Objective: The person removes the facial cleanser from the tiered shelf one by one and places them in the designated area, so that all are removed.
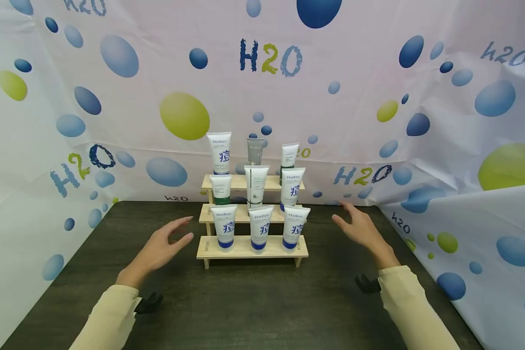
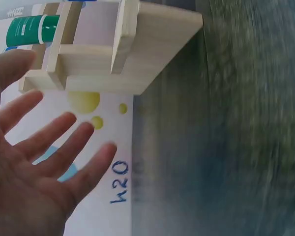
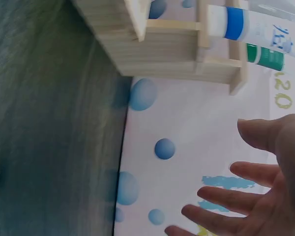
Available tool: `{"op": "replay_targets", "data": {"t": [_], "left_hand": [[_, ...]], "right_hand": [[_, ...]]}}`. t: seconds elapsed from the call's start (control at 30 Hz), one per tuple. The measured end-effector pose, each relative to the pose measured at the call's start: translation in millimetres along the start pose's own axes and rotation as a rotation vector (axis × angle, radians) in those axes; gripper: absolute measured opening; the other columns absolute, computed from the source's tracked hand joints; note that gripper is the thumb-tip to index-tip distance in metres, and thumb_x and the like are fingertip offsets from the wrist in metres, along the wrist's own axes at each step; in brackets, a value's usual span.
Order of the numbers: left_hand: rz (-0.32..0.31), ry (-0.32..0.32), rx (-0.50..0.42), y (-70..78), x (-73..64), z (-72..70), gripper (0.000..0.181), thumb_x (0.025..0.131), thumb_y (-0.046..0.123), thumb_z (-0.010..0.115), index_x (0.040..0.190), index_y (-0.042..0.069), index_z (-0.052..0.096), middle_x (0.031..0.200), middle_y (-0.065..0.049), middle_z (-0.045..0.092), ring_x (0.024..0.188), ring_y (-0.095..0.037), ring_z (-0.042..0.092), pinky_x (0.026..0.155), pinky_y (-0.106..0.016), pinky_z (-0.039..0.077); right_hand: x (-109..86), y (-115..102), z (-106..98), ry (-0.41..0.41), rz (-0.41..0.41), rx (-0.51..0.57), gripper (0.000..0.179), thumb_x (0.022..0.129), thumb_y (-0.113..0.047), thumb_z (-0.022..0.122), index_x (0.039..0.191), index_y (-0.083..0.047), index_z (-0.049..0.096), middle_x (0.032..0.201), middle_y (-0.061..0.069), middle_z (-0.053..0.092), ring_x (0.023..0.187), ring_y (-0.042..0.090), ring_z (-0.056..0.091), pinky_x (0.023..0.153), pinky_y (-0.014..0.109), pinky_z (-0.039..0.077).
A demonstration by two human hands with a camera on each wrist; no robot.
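Note:
A three-tier wooden stand (image 1: 240, 245) holds three squeeze tubes per tier. On the bottom tier, the left tube (image 1: 224, 226), centre tube (image 1: 260, 226) and right tube (image 1: 295, 226) are white with blue bands. The middle tier carries a green-bottomed tube (image 1: 221, 187), a tall white tube (image 1: 256, 187) and a blue-banded tube (image 1: 292, 187). Up top are a white tube (image 1: 220, 150), a grey tube (image 1: 255, 151) and a white-and-green tube (image 1: 289, 155). My left hand (image 1: 164, 245) hovers left of the stand, fingers spread, holding nothing. My right hand (image 1: 363, 231), likewise without anything, is to its right.
The stand is on a dark wood-grain table (image 1: 253, 301). Behind and along both sides hangs a white cloth (image 1: 350, 43) printed with blue and green dots and H2O lettering. Black devices sit at the left wrist (image 1: 148, 303) and right wrist (image 1: 367, 283).

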State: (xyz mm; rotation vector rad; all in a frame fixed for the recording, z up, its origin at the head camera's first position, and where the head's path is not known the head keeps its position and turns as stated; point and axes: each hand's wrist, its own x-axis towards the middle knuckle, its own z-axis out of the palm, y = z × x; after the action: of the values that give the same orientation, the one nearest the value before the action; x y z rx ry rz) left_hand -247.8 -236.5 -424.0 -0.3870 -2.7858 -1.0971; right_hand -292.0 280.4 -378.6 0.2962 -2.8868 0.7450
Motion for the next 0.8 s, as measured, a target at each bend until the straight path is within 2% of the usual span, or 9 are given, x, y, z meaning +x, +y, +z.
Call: {"op": "replay_targets", "data": {"t": [0.17, 0.4, 0.53, 0.8], "left_hand": [[-0.01, -0.017, -0.085, -1.0, 0.7, 13.5, 0.053, 0.103, 0.029, 0.064, 0.15, 0.007, 0.052, 0.15, -0.024, 0.055, 0.129, -0.045, 0.06, 0.097, -0.06, 0.058], [-0.067, -0.063, -0.156, -11.3, 0.7, 33.1, 0.054, 0.101, 0.027, 0.068, 0.147, 0.004, 0.054, 0.151, -0.025, 0.053, 0.126, -0.042, 0.064, 0.097, -0.055, 0.06], [-0.075, -0.073, -0.213, -16.6, 0.4, 38.5, 0.053, 0.101, 0.024, 0.068, 0.147, 0.003, 0.053, 0.152, -0.027, 0.051, 0.126, -0.043, 0.064, 0.094, -0.051, 0.063], [-0.101, -0.116, -0.347, -16.8, 2.6, 43.4, 0.053, 0.101, 0.017, 0.068, 0.148, 0.0, 0.051, 0.154, -0.031, 0.044, 0.129, -0.049, 0.059, 0.085, -0.037, 0.067]], "right_hand": [[5.6, -5, -9, 0.013, -0.034, 0.13, 0.06, 0.108, -0.03, 0.054, 0.156, 0.002, 0.038, 0.15, 0.037, 0.047, 0.13, 0.056, 0.055, 0.104, 0.067, 0.052], [16.5, -11, -13, 0.002, -0.048, 0.245, 0.056, 0.108, -0.03, 0.055, 0.153, 0.0, 0.043, 0.15, 0.034, 0.05, 0.133, 0.053, 0.054, 0.107, 0.064, 0.051], [21.8, -17, -16, -0.019, -0.037, 0.293, 0.056, 0.108, -0.031, 0.055, 0.154, -0.001, 0.043, 0.151, 0.032, 0.049, 0.138, 0.053, 0.05, 0.11, 0.064, 0.05], [28.3, -25, -17, -0.047, -0.038, 0.341, 0.054, 0.108, -0.024, 0.055, 0.154, 0.0, 0.041, 0.152, 0.033, 0.048, 0.134, 0.051, 0.055, 0.103, 0.059, 0.057]]}}
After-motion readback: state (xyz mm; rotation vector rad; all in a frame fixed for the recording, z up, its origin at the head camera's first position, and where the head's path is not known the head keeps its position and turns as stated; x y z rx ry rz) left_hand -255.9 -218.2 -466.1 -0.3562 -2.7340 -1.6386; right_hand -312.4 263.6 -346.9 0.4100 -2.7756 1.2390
